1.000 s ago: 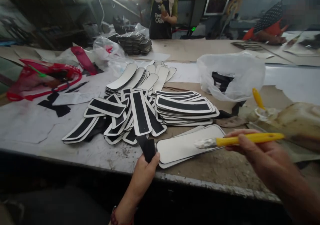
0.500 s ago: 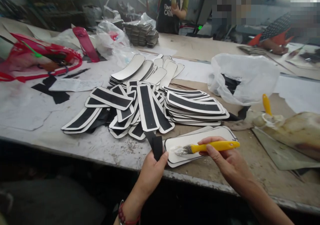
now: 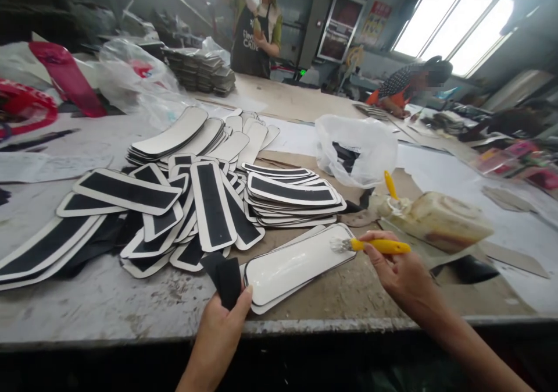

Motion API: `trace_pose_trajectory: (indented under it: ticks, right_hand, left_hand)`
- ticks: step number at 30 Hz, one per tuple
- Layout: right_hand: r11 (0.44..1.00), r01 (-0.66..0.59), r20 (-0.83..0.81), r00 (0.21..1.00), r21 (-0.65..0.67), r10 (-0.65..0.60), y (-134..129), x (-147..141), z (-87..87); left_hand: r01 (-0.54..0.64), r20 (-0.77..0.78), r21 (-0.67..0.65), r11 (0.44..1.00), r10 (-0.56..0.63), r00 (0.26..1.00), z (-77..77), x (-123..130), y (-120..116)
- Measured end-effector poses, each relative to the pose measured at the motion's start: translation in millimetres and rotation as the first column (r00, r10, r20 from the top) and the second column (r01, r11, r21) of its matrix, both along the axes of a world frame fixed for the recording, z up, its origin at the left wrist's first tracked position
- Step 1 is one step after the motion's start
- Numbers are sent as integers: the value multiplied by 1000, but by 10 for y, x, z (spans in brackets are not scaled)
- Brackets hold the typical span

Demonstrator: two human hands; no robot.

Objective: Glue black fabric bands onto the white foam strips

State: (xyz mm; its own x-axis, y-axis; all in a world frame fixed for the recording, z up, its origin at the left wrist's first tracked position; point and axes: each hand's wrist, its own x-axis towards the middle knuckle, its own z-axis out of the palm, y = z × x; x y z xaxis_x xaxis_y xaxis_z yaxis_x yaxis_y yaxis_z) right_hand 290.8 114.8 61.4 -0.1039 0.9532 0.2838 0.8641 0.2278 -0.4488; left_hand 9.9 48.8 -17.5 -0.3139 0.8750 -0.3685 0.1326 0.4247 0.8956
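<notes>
My right hand point(image 3: 399, 273) is closed round the yellow handle of a paintbrush point(image 3: 379, 245). The whitish bristles touch the right end of a pale curved panel point(image 3: 296, 267), whose surface looks wet and glossy. Under it lies at least one more such panel, its edge sticking out. At the panel's left end, my left hand point(image 3: 222, 319) pinches a folded black strip point(image 3: 227, 281), the thumb close to the panel's edge. Beyond sit pale panels with black strips on them point(image 3: 213, 206), in loose heaps and a stack point(image 3: 292, 194). Plain pale panels point(image 3: 174, 133) are piled behind.
A stained plastic container point(image 3: 449, 220) lies at the right, with another yellow-handled brush point(image 3: 390, 185) at its opening. A white plastic bag point(image 3: 355, 148) holds dark pieces. The table's front edge point(image 3: 326, 325) runs near me. Two people point(image 3: 253, 37) are across the table.
The brush has moved from the left end of the panel to its right end, leaving a wet shine. My left hand still holds the black strip. The view has turned right.
</notes>
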Motion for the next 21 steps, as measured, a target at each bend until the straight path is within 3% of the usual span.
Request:
trace_pose_trajectory:
  ticks: [8, 14, 17, 21]
  right_hand:
    - [961, -151, 46, 989, 234, 144, 24, 92, 39]
    - [906, -248, 89, 969, 342, 232, -64, 30, -80]
    - [917, -276, -24, 955, 289, 296, -203, -130, -125]
    - [949, -313, -333, 893, 23, 302, -390, -332, -59]
  left_hand:
    - [-17, -7, -8, 1000, 17, 1000, -39, -5, -6]
    - [-31, 27, -15, 999, 31, 999, -48, -1, -10]
    - [-19, 28, 4, 1000, 19, 999, -63, 10, -12]
    - [-61, -23, 24, 998, 62, 998, -37, -24, -23]
